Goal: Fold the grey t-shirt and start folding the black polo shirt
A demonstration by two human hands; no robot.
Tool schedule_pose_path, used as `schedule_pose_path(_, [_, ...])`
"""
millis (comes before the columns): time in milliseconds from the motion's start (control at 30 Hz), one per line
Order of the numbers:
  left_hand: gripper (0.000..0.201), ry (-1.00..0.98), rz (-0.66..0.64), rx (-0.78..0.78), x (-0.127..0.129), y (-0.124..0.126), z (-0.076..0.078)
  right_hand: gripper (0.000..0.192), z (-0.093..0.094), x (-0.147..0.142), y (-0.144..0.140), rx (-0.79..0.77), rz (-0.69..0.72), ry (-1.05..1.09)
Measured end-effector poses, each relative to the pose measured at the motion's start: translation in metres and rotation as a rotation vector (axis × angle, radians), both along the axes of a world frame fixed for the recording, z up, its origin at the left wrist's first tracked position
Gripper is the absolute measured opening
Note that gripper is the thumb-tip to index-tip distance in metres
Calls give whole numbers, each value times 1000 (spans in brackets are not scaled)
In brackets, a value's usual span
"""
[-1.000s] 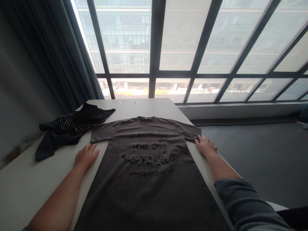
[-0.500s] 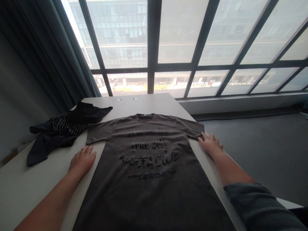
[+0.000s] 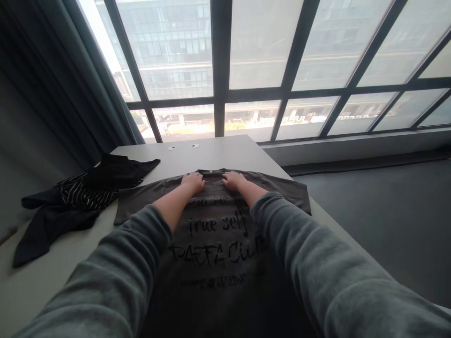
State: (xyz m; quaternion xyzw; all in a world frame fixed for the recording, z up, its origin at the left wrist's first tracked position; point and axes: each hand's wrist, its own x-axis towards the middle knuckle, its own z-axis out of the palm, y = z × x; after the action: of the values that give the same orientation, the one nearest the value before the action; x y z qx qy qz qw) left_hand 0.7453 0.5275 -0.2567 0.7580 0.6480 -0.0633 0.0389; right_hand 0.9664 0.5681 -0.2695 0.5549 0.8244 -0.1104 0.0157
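Observation:
A dark grey short-sleeved T-shirt (image 3: 214, 244) lies spread front side up, with black lettering across its chest and its neckline at the far end. My left hand (image 3: 193, 182) is at the left side of the collar, its fingers curled onto the fabric. On the collar's right side, my right hand (image 3: 233, 180) holds the cloth in the same way. A short stretch of neckline with a small pale label shows between them. The fingertips are partly hidden, and my forearms cover parts of the shirt's sides.
The shirt lies on a white table (image 3: 229, 149) with two round cable holes near its far edge. A heap of dark clothes (image 3: 95, 183), partly striped, lies on the left. Beyond stand a window wall and a dark curtain (image 3: 59, 70); grey floor (image 3: 369, 211) is at right.
Both hands have moved inward and forward, from beside the two sleeves to the collar, and now hold it. The view has shifted slightly closer to the shirt.

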Motion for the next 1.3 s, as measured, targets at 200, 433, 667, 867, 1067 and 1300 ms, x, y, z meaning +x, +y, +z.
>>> schedule_pose_path(200, [66,-69,114,-107,-2,59,-46,60,-39,-12,33,-51,-126,11])
schedule_pose_path(433, [72,-147,179,-57,-10,68,-70,69,-51,-9,34,-38,-140,54])
schedule_pose_path(667, [72,-224,-11,21,-58,57,-75,72,-48,-9,30,5,-167,117])
schedule_pose_path(867, [78,-136,132,-71,-77,58,-78,74,-47,-7,34,-50,-164,59])
schedule_pose_path(1067, [84,-93,315,-77,-82,55,-80,76,-46,-4,36,-81,-177,18])
schedule_pose_path(1300, [77,-59,311,-84,-151,18,-68,81,-46,-3,36,-64,-190,44])
